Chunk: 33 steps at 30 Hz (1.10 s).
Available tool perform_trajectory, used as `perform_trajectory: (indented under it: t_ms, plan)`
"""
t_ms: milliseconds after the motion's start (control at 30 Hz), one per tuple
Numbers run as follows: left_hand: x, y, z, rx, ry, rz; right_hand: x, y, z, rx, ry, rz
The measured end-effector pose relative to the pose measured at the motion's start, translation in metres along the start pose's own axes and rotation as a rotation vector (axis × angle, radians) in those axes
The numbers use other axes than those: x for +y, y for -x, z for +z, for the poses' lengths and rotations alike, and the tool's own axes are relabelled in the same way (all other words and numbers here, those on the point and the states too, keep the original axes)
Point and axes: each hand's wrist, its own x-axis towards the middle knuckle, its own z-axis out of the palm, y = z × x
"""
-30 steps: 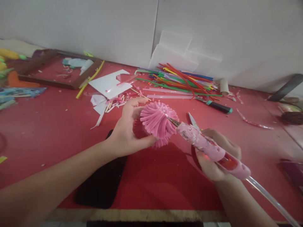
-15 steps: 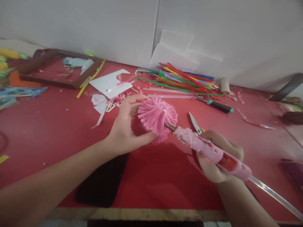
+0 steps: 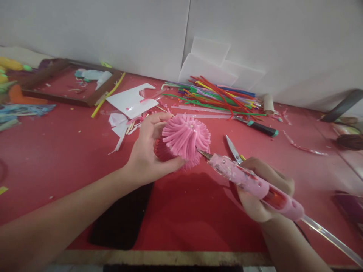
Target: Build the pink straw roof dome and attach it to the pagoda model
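Note:
My left hand (image 3: 147, 153) is closed round a pink flower-like ball of cut straw pieces (image 3: 185, 138), held just above the red table (image 3: 56, 151). A pink glue gun (image 3: 252, 183) sits in the grip of my right hand (image 3: 262, 190); its metal nozzle touches the lower right side of the ball. A clear glue stick (image 3: 329, 236) pokes out of the gun's back end toward the lower right.
Scissors (image 3: 234, 149) lie just behind my right hand. A heap of coloured straws (image 3: 218, 96), a craft knife (image 3: 259, 127), white foam sheets (image 3: 210, 64) and white paper scraps (image 3: 132, 102) lie at the back. A wooden frame (image 3: 65, 81) lies at the back left. A black phone (image 3: 123, 219) lies under my left forearm.
My left hand has shifted the pink ball slightly left and turned it. The glue gun has dropped a little and its nozzle has moved from the ball's right side to its lower edge.

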Motion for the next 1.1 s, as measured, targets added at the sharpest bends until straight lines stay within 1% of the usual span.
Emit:
perform_trajectory:
  t_ms: [100, 233, 333, 400, 467, 500, 567, 600, 633, 700, 767, 867, 933, 967, 1033, 1100]
  plan:
    - [-0.001, 0.0, 0.0, 0.005, -0.014, 0.017, 0.0, 0.0, 0.001, 0.055, -0.025, -0.052]
    - [-0.002, -0.001, 0.0, 0.005, -0.031, 0.022, 0.001, -0.001, 0.003, 0.053, -0.027, -0.06]
    - [-0.004, -0.002, 0.0, 0.051, -0.023, 0.094, -0.001, -0.003, 0.003, 0.047, 0.025, -0.078]
    - [-0.006, -0.003, 0.0, 0.098, -0.03, 0.109, 0.0, -0.004, 0.003, 0.031, 0.058, -0.122]
    - [-0.008, -0.003, 0.0, 0.114, -0.029, 0.053, 0.003, -0.005, 0.002, 0.033, 0.081, -0.171]
    - [-0.01, -0.003, 0.0, 0.104, -0.024, 0.015, 0.006, -0.006, 0.002, 0.052, 0.101, -0.166]
    - [-0.013, -0.001, 0.001, 0.051, 0.01, -0.046, 0.016, -0.009, 0.001, 0.088, 0.18, -0.086]
    - [-0.014, 0.0, 0.001, 0.017, 0.036, -0.065, 0.022, -0.011, 0.001, 0.086, 0.236, -0.027]
    - [-0.015, 0.002, 0.002, -0.02, 0.062, -0.073, 0.029, -0.013, 0.0, 0.065, 0.304, 0.031]
    - [-0.016, 0.003, 0.002, -0.089, 0.097, -0.072, 0.045, -0.016, -0.001, -0.032, 0.411, 0.099]
    - [-0.015, 0.003, 0.002, -0.15, 0.105, -0.074, 0.06, -0.018, -0.002, -0.156, 0.434, 0.139]
    - [-0.014, 0.002, 0.001, -0.198, 0.11, -0.086, 0.076, -0.016, -0.003, -0.333, 0.462, 0.203]
    - [-0.013, 0.001, 0.0, -0.203, 0.104, -0.092, 0.08, -0.014, -0.003, -0.4, 0.514, 0.231]
    - [-0.014, 0.0, 0.0, -0.201, 0.099, -0.096, 0.081, -0.014, -0.003, -0.415, 0.535, 0.231]
    - [-0.015, 0.001, 0.0, -0.198, 0.096, -0.101, 0.077, -0.014, -0.002, -0.4, 0.564, 0.209]
    - [-0.017, 0.002, 0.001, -0.192, 0.085, -0.099, 0.069, -0.015, 0.0, -0.314, 0.584, 0.176]
